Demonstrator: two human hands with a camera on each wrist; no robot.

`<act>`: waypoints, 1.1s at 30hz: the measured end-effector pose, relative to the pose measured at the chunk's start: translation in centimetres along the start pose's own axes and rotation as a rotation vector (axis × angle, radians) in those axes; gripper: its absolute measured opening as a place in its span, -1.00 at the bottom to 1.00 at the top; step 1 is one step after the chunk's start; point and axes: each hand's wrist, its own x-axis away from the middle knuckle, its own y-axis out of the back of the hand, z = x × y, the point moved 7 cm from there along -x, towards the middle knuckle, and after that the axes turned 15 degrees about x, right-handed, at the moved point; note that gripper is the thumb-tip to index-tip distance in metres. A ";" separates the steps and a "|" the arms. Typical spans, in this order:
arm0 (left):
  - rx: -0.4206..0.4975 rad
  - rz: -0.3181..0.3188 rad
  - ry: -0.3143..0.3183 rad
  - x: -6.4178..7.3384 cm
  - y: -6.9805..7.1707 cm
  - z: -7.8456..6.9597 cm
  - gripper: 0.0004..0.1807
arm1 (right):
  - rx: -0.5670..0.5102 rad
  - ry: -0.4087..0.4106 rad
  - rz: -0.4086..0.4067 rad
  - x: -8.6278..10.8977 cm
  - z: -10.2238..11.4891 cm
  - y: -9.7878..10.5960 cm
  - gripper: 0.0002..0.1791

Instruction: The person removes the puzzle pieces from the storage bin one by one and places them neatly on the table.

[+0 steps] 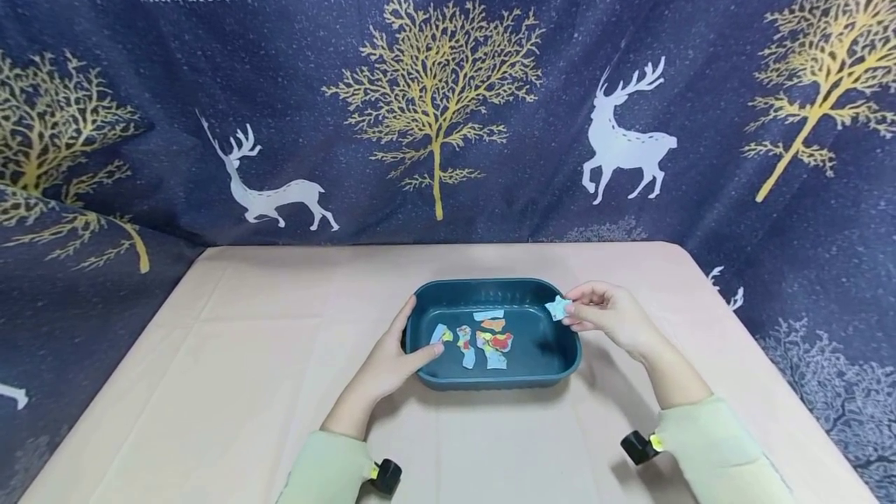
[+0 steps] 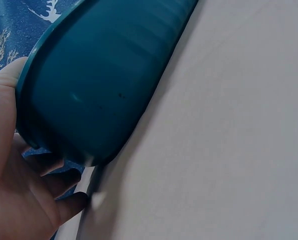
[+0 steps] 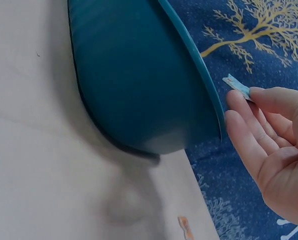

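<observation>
Your left hand (image 1: pixel 392 364) grips the tray (image 1: pixel 500 383) at left, likely steadying it; your right hand (image 1: pixel 616 317) pinches a blue scrap (image 1: pixel 558 308) edgewise, fingers narrow, by the far-right rim. Other scraps (image 1: pixel 502 342) lie spread inside, presumably for visibility.

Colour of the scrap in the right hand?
Mostly light blue: the scrap pinched by the right hand shows best in the head view.
</observation>
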 end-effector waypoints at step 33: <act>-0.016 -0.015 -0.018 -1.8 0.1 3.4 -0.03 | -0.374 -0.096 -0.212 1.5 -5.3 5.2 -0.87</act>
